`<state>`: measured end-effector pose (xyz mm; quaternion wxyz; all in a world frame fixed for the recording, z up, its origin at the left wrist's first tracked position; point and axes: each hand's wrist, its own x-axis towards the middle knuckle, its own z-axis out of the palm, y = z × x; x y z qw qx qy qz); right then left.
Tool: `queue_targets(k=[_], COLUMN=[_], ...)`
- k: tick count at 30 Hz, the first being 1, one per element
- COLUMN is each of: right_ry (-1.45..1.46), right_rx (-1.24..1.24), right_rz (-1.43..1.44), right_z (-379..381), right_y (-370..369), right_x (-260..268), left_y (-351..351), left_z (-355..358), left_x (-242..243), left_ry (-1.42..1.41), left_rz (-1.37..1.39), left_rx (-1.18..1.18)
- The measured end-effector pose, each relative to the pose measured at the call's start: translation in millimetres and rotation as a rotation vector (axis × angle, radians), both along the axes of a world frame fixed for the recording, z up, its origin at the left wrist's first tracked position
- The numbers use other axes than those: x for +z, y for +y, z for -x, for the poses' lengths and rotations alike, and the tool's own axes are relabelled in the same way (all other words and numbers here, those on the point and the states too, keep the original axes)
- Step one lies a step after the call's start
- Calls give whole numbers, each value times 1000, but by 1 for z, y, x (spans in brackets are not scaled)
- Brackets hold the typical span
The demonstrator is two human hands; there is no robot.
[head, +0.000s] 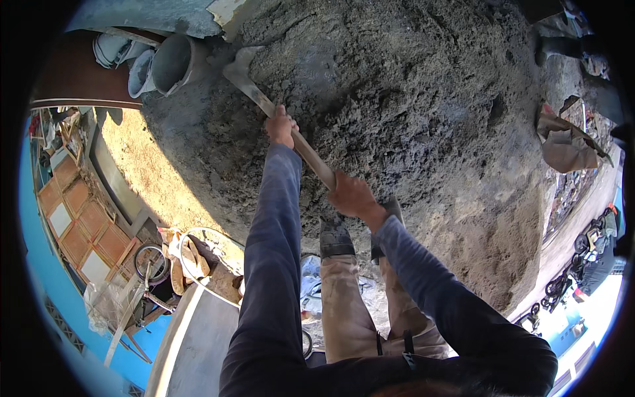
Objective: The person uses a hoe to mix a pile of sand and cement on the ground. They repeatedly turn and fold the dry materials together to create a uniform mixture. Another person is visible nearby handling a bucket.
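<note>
A long wooden handle (313, 160) runs diagonally between my two hands. My left hand (282, 127) grips it farther up, towards the tool's head. Lower down, near its end, my right hand (353, 194) is closed around the same handle. The tool looks like a hoe; its mortar-coated head (241, 69) rests at the upper left edge of a wide heap of wet, grey mortar or sand mix (397, 114). Part of the blade is hidden or blends into the grey mix.
Mortar-stained buckets (173, 64) lie at the upper left beside a brown board (79, 74). A torn paper sack (568, 144) is at the right. My boots (336, 238) stand at the heap's near edge. At lower left are a bicycle wheel (151, 263) and a low wall (198, 337).
</note>
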<state>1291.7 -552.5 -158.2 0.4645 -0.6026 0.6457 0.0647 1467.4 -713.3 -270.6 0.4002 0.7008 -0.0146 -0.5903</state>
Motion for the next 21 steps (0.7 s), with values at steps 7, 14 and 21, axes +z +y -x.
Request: queue_targets(k=[7,14,21], right_ry=[67,-284,-350], right_rx=[-69,-45,-106], right_rz=[-408,-526,-441], right_z=[34,21,11], right_y=[261,198,93], right_x=[182,208,96], left_y=[283,210,112], left_z=[23,-64,-70], left_x=[154,274,98], left_ry=[306,169,-181], left_rz=[-195,40,-28], left_rx=[174,251,148])
